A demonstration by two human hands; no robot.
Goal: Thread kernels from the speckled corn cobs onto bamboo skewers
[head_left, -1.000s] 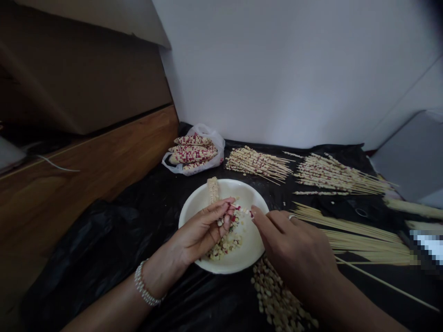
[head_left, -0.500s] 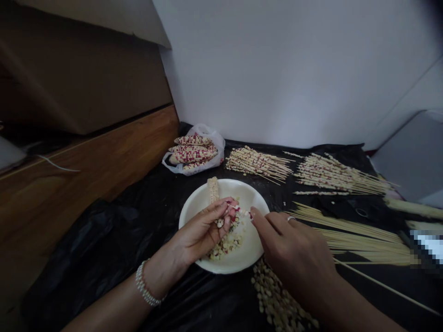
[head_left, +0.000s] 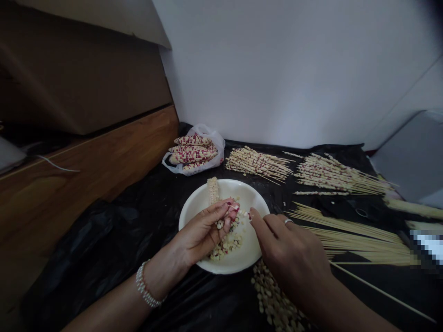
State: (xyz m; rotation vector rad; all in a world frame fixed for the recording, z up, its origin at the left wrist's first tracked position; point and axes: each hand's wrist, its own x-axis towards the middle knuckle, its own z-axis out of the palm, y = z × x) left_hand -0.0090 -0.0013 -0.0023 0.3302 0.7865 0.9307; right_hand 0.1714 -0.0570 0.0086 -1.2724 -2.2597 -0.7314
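Holds skewer point(head_left: 243, 213) between the two hands, over the bowl point(head_left: 238, 188), near level, tip toward the left. Has white and red kernels threaded along it, with a short bare bit by the left fingertips. Clamps right hand point(head_left: 290, 249) fingertips on it at the rightmost red kernel; hides the rest of the stick behind that hand. Curls left hand point(head_left: 204, 226) fingers, palm up, around a few kernels point(head_left: 219, 224); brings thumb and index close at the tip, can't tell if pinching. Wears bracelet point(head_left: 147, 286) on left wrist, ring point(head_left: 288, 221) on right hand.

In bowl: loose kernels point(head_left: 230, 242) below left hand, stripped cob point(head_left: 212, 190) leaning on the far rim. Just beside bowl, partly under right wrist: kernel heap point(head_left: 272, 295), on black sheet point(head_left: 104, 249). Right of bowl: bare sticks point(head_left: 356, 235), fanned, partly behind right hand, plus a lone stick point(head_left: 387, 293) slanting nearer.

Beyond bowl, left to right: white bag point(head_left: 219, 144) of red-and-cream ears point(head_left: 194, 157), then two piles of loaded skewers, smaller pile point(head_left: 254, 161) and larger pile point(head_left: 321, 173), both with bare ends rightward. Behind all that, pale wall point(head_left: 277, 69). At left, brown box point(head_left: 86, 69) above wood board point(head_left: 131, 143).
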